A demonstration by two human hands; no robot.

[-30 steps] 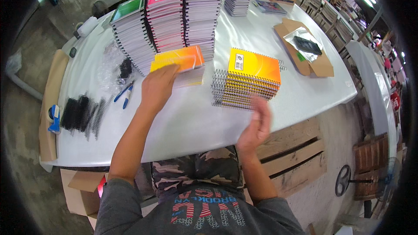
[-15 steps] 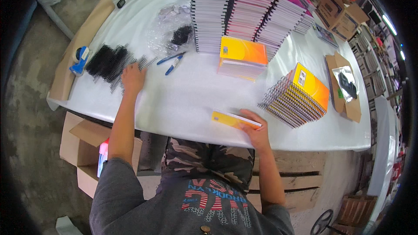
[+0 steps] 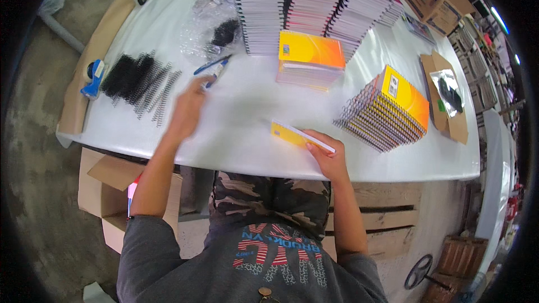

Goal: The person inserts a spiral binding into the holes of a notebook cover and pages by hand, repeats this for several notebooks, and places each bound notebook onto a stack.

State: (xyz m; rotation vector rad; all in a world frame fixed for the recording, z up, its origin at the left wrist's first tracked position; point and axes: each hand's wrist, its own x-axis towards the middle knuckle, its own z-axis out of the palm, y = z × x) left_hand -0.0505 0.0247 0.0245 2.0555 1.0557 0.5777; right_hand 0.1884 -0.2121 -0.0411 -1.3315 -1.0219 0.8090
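Note:
In my right hand [image 3: 329,156], a small yellow-orange notebook [image 3: 293,136] is gripped by its right end above the table's near edge. My left hand [image 3: 190,111] is smeared by motion over the table, its fingertips close to the blue-handled pliers [image 3: 216,71]. Whether it holds anything is not visible. To its left lies a pile of black spiral binding coils [image 3: 135,81]. A stack of coil-bound yellow notebooks [image 3: 387,109] stands to the right of my right hand. Beyond that hand sits another yellow stack [image 3: 310,59], with no coils visible on it.
Tall stacks of bound notebooks [image 3: 261,17] rise at the table's far side. Clear plastic wrap [image 3: 199,33] with more black coils lies left of them. A blue tape dispenser [image 3: 94,81] rests near brown paper [image 3: 84,95] on the left edge. Flattened cardboard [image 3: 446,101] lies at right.
My left hand has left the coil pile and moved right toward the pliers. My right hand still holds the notebook, nearly in place. The view has shifted slightly.

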